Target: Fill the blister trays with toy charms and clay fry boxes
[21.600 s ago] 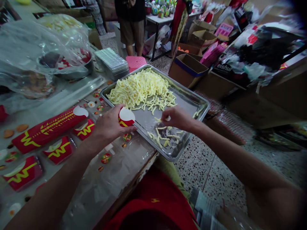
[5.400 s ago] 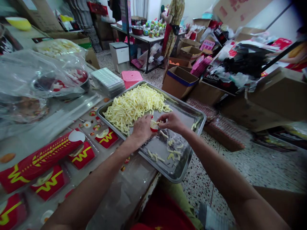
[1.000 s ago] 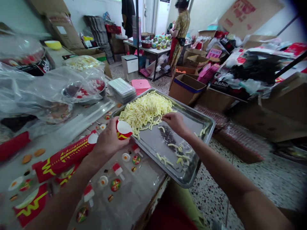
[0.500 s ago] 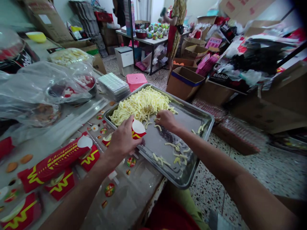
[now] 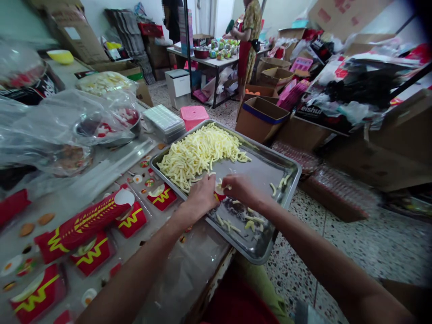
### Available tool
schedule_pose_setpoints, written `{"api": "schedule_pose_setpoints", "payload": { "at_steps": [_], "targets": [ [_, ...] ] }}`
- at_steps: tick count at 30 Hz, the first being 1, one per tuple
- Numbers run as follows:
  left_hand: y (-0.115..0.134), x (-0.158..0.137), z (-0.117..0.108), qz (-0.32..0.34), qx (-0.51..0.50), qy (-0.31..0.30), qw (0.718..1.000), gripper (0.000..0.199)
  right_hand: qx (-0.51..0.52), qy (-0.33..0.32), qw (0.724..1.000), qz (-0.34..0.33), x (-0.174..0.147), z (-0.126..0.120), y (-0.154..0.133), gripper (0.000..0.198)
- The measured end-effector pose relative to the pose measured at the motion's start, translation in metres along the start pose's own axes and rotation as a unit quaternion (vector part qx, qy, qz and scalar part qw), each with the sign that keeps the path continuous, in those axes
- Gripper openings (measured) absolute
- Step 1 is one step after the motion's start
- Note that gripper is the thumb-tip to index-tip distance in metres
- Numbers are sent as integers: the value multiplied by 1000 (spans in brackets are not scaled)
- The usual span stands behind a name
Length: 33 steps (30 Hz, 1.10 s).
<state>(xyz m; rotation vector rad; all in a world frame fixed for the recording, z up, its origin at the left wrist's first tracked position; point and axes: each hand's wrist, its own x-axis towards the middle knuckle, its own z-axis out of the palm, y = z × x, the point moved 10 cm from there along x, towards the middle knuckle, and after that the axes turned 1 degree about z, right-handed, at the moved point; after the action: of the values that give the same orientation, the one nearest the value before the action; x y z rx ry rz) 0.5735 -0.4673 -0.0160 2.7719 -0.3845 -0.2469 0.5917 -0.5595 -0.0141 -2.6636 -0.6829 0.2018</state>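
Head cam: our L hand (image 5: 201, 194) grips the red fry carton (image 5: 219, 196) over the metal tray (image 5: 263, 168), nr the heaped fry-shaped sticks (image 5: 199, 153). R hand (image 5: 241, 186) seems to pinch some at the carton's mouth; exact no. unclear. We'd best hold it steady, align ends, w/o crushing 'em.

A yellow bowl (image 5: 60, 56) is sitting at upper left, and lower down clear plastic (image 5: 43, 114) is draping over a metal bowl (image 5: 130, 136). Near top centre, a white bin (image 5: 178, 92) is standing behind a pink stool (image 5: 194, 113); rightward, a blue-banded cardboard box (image 5: 251, 123) is gaping open. Above, a person (image 5: 252, 31) is wearing a red apron (image 5: 243, 58).
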Motion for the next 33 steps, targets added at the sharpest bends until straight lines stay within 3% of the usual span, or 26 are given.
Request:
{"api": "schedule_pose_setpoints", "payload": {
  "at_steps": [3, 5, 7, 10, 11, 13, 16, 18, 20, 23, 25, 27, 29, 33],
  "targets": [
    [19, -3, 15, 52, -66, -1, 996, 68, 68, -61, 989, -115, -25, -4, -27, 22],
    [29, -4, 21, 75, -124, 4, 989, 73, 126, -69, 980, -134, -42, -13, -30, 23],
    [41, -4, 21, 106, -185, 24, 977, 80, 180, -19, 980, -81, -51, -25, -16, 20],
    [57, -3, 11, 162, -245, 69, 953, 73, 231, 109, 965, 60, -63, -35, 15, 6],
    [60, -3, 7, 178, -251, 83, 948, 65, 236, 136, 959, 83, -66, -36, 17, 10],
    [61, -6, -3, 206, -248, 101, 941, 47, 229, 144, 961, 63, -66, -38, 5, 14],
    [39, -18, -21, 194, -244, 123, 942, 56, 184, 114, 976, -19, -49, -55, -21, 9],
    [12, -30, -32, 144, -251, 133, 948, 79, 141, 125, 981, -44, -24, -72, -28, 9],
    [-12, -47, -42, 91, -258, 144, 951, 87, 76, 146, 984, -61, 9, -80, -37, 13],
    [-39, -74, -52, 35, -268, 169, 948, 82, -66, 108, 977, -169, 56, -47, -76, 26],
    [-55, -91, -54, 3, -257, 187, 948, 82, -151, 112, 965, -182, 75, -22, -89, 36],
    [-69, -105, -56, -19, -232, 209, 950, 82, -178, 86, 969, -145, 85, -4, -80, 41],
    [-81, -115, -58, -27, -216, 225, 950, 79, -171, 49, 979, -97, 81, 0, -55, 40],
    [-93, -123, -64, -31, -222, 226, 948, 79, -159, -7, 986, -46, 53, -37, 7, 36]
  ]
}}
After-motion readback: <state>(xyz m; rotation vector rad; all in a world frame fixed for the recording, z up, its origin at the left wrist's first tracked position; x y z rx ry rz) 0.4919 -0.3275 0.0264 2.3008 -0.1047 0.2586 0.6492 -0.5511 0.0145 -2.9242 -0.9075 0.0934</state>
